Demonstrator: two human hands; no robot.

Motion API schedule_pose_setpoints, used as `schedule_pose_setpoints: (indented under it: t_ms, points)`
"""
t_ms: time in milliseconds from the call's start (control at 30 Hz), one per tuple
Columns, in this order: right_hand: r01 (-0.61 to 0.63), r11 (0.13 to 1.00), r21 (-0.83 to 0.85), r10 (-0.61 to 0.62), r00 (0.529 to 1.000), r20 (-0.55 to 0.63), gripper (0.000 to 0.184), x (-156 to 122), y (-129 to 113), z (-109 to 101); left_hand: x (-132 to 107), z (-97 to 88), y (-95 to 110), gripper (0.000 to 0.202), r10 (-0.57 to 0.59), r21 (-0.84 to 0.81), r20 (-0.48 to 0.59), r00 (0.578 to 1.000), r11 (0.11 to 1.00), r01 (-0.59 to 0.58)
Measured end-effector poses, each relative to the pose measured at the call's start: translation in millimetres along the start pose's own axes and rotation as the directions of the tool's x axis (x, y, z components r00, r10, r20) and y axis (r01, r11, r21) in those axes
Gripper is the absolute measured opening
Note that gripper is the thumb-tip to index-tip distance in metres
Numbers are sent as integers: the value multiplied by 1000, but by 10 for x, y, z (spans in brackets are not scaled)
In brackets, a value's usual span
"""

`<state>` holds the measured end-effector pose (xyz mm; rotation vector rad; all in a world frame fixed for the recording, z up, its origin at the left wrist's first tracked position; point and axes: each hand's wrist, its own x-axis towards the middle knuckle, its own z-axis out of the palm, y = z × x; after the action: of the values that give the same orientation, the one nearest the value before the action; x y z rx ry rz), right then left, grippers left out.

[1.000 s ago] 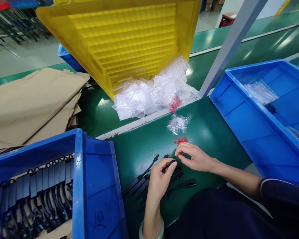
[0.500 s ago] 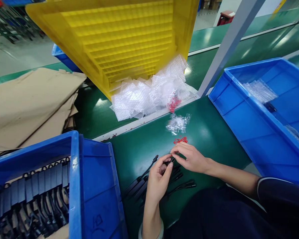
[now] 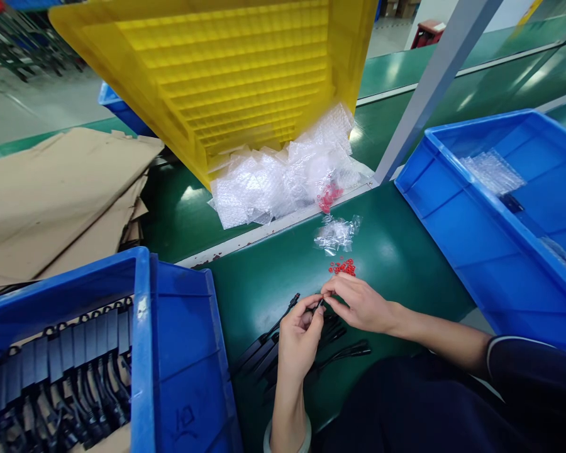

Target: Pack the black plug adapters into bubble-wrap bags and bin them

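Note:
My left hand [image 3: 300, 333] is closed around the end of a black cable connector [image 3: 319, 304], just above the green bench. Thumb and forefinger of my right hand [image 3: 356, 302] are pinched together at the connector's tip; anything between them is too small to make out. Several black cables with connectors [image 3: 353, 350] lie under and beside my left hand, attached to flat black modules [image 3: 255, 355]. Just beyond my right fingers is a small pile of red rings [image 3: 343, 267]. Behind the rings lie small clear plastic pieces [image 3: 337, 234].
A blue bin [image 3: 188, 352] with rows of black modules [image 3: 56, 358] stands at the left, another blue bin [image 3: 476, 239] at the right. Bubble bags [image 3: 273, 182] lean before a yellow tray [image 3: 236, 75]. Cardboard sheets [image 3: 61, 195] and a grey post [image 3: 434, 88] flank them.
My hands stay together at the connector. The left has shifted slightly left, and the right has dropped a little, showing more of the red rings.

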<state>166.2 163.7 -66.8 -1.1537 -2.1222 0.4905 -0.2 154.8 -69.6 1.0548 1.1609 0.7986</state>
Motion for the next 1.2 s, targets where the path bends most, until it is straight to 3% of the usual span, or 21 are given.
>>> schedule_pose_setpoints:
  t_ms: [200, 333, 400, 467, 533, 600, 700, 800, 900, 1000, 1067, 1133, 1200]
  points:
    - [2, 999, 52, -2, 1000, -3, 8, -28, -53, 70, 6, -15, -114, 26, 48, 145, -57, 997, 989, -39]
    - [-75, 995, 61, 74, 997, 13, 8, 18, 37, -16, 17, -41, -135, 16, 179, 349, -49, 983, 925, -151]
    - [-136, 990, 24, 136, 991, 7, 8, 62, 132, -114, 25, -51, -109, 13, 320, 485, -85, 944, 841, -241]
    - [-197, 980, -25, 197, 980, -1, 9, 103, 249, -218, 23, -54, -79, 13, 477, 621, -107, 872, 718, -316]
    - [-261, 961, -95, 263, 965, 12, 10, 129, 370, -301, 2, -43, -60, 10, 549, 695, -40, 835, 616, -371]
    - [-303, 937, -174, 314, 948, 41, 11, 139, 482, -347, -41, -9, -54, 10, 482, 724, 114, 869, 558, -405]
    - [-316, 915, -253, 347, 934, 88, 12, 141, 616, -346, -123, 86, -58, 9, 240, 824, 294, 925, 427, -372]
    - [-303, 902, -307, 354, 926, 129, 12, 157, 696, -285, -192, 196, -52, 6, 73, 909, 311, 948, 269, -319]
    - [-264, 895, -360, 345, 921, 180, 10, 201, 730, -197, -231, 258, -42, 8, 12, 934, 301, 954, 198, -297]
    - [-222, 882, -415, 336, 914, 226, 9, 260, 738, -116, -255, 255, -48, 13, -15, 936, 301, 953, 197, -293]
    - [-194, 871, -452, 333, 909, 251, 9, 293, 736, -74, -271, 228, -65, 15, -19, 924, 306, 952, 246, -293]
    - [-162, 858, -487, 324, 906, 271, 12, 313, 734, -39, -288, 188, -89, 16, -6, 897, 295, 956, 346, -274]
    - [-127, 845, -520, 311, 907, 284, 14, 322, 735, -4, -308, 141, -111, 14, 26, 829, 259, 965, 506, -237]
